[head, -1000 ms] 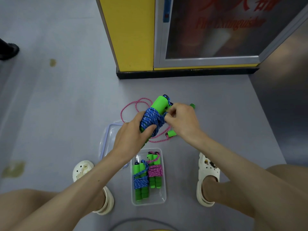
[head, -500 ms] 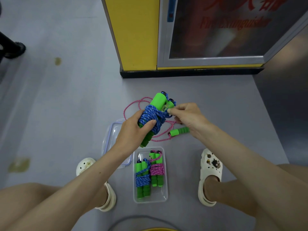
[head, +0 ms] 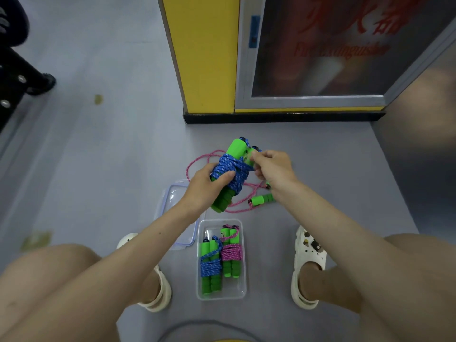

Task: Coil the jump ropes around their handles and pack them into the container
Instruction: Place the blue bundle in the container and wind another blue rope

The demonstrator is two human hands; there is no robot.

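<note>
**A:** Which way does the blue rope bundle point?

**B:** The blue rope bundle (head: 230, 170) is up off the floor (head: 98, 169), above the loose pink rope (head: 197, 160). Its long axis runs from a near, low end by the left wrist up and away toward the yellow post (head: 204, 58), leaning a little right.

**A:** Who has hold of it?

**B:** The left hand (head: 204, 188) grips the lower middle, with the thumb across the coils. The right hand (head: 274, 169) pinches at the upper end, though I cannot tell whether cord or handle is between the fingers.

**A:** What lies around it?

**B:** The pink rope sprawls directly underneath, with one green handle (head: 262, 199) just beside the right wrist. Nearer, between two white shoes (head: 306, 255), sits the clear container (head: 222, 296) with its top off. Inside it a blue bundle (head: 209, 265) lies on the left and a pink bundle (head: 231, 253) on the right, both lengthwise. The lid (head: 172, 193) lies on the floor to the left, partly under the left forearm. Beyond the post is a glass-fronted cabinet (head: 320, 99) with red lettering.

**A:** And how does the held bundle look?

**B:** It has two bright green foam handles side by side, ribbed at the low end, with dark tips at the top. Blue cord flecked with white is wound round the middle in crossing turns.
</note>
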